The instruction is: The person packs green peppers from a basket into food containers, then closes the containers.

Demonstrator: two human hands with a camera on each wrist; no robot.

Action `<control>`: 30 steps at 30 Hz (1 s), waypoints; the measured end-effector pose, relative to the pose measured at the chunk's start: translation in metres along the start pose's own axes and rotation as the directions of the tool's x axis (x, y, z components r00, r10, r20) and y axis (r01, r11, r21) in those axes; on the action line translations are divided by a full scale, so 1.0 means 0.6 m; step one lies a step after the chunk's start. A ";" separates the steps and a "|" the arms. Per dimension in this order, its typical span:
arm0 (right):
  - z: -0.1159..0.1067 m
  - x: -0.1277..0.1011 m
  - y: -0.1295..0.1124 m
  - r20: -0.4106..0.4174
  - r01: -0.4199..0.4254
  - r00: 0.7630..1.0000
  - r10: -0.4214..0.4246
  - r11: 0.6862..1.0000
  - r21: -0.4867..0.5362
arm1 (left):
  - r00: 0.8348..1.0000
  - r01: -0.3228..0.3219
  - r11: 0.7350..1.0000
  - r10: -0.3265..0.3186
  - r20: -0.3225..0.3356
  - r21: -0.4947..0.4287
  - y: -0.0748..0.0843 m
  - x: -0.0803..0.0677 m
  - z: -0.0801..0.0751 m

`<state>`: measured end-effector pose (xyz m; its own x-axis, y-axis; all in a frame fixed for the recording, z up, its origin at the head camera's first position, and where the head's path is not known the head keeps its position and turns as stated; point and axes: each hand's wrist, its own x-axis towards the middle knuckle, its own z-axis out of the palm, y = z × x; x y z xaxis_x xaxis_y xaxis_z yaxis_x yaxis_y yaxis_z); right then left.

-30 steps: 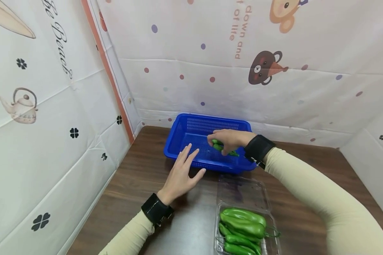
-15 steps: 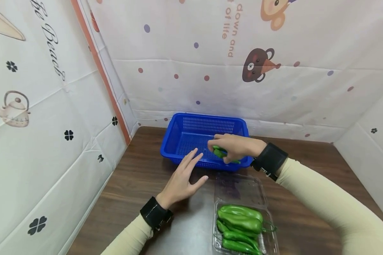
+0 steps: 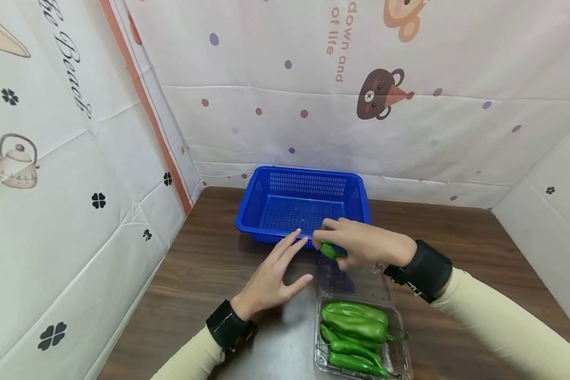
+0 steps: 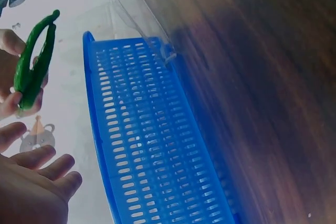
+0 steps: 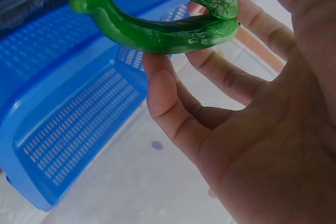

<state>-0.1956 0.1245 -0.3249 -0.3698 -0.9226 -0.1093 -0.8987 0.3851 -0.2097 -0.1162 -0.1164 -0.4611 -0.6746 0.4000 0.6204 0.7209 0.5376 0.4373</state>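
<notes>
My right hand pinches two slim green chili peppers between thumb and fingers. It is over the front right edge of the blue basket and the raised clear lid. Seen from the left wrist, the two chili peppers touch at their ends and bow apart between. My left hand hovers just in front of the basket, fingers spread and straight, holding nothing. Nearer to me, several green peppers, thick and slim, lie in an open clear plastic clamshell box.
The basket, with slotted walls, stands on a dark wood-grain table against a white printed sheet. Another printed sheet hangs along the left side. The clamshell's lid lies open toward the basket.
My right hand has drawn back out of the basket toward me, over the clamshell lid, still holding the chili peppers. The left hand stays almost still. The head view has shifted slightly.
</notes>
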 end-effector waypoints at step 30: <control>0.065 -0.084 -0.057 0.079 -0.063 0.995 0.060 0.997 0.048 | 0.999 -0.009 0.999 0.010 0.033 -0.050 0.021 -0.020 0.009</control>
<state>-0.1369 0.1585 -0.3503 -0.4028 -0.8936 -0.1982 -0.8611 0.4434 -0.2487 -0.1000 -0.1106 -0.4663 -0.6720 0.4296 0.6032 0.7337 0.4966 0.4637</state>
